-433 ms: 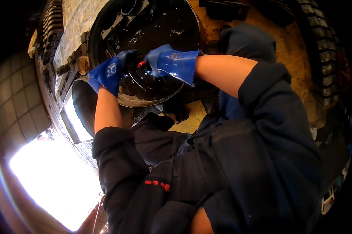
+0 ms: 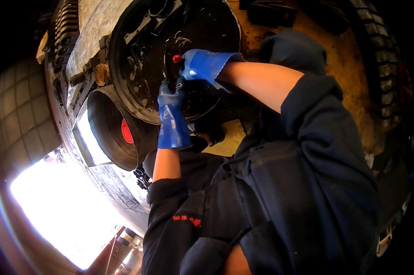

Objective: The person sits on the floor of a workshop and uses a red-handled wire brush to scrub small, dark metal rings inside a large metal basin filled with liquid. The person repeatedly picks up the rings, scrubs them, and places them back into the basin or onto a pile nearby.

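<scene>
Both my hands wear blue rubber gloves and are over a wide dark basin [image 2: 142, 107] with a wet, oily-looking inside. My right hand [image 2: 200, 65] is closed around a tool with a rounded red end [image 2: 177, 58] that sticks out past the thumb side; the rest of the tool is hidden. Just below and left of it, my left hand [image 2: 171, 98] has its fingers bent against the lower edge of a dark, curved part [image 2: 168, 68]. That part blends into the black basin, so its full shape cannot be made out.
Dark metal parts [image 2: 147, 20] lie in the basin's far left. A round dark container [image 2: 108, 126] with a red disc [image 2: 126, 131] inside stands at the left. Brownish-yellow floor [image 2: 344, 91] and a treaded tyre [image 2: 381, 59] are at the right. Ribbed metal parts [image 2: 67, 27] line the far left.
My left hand has swung right and nearer, from the basin's left side to below my right hand. My right hand has shifted slightly right and away, with the red-ended tool still in it.
</scene>
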Available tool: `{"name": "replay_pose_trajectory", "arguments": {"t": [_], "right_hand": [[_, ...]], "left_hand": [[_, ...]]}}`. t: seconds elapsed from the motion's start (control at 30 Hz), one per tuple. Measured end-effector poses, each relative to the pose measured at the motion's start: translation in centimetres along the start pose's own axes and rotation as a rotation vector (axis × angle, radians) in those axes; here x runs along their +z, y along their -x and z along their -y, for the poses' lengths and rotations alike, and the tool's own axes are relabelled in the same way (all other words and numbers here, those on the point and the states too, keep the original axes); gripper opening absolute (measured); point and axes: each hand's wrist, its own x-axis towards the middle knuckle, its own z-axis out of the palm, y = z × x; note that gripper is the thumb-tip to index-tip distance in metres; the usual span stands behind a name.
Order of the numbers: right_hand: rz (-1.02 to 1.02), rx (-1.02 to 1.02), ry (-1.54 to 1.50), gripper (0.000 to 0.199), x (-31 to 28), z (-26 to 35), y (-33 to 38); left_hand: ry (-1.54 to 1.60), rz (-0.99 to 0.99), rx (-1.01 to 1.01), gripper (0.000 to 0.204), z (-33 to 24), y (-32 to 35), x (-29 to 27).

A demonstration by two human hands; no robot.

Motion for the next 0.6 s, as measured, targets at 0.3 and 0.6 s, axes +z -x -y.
{"name": "replay_pose_trajectory", "arguments": {"t": [0.3, 0.6], "right_hand": [[-0.107, 0.157, 0.098, 0.033, -3.7, 5.0, 1.7], [-0.089, -0.043, -0.215, 0.029, -3.6, 2.3, 1.7]], "left_hand": [[0.042, -0.199, -0.049, 0.036, 1.3, -1.4, -3.9], [0.120, -0.066, -0.261, 0.042, -9.6, 5.3, -9.3]]}}
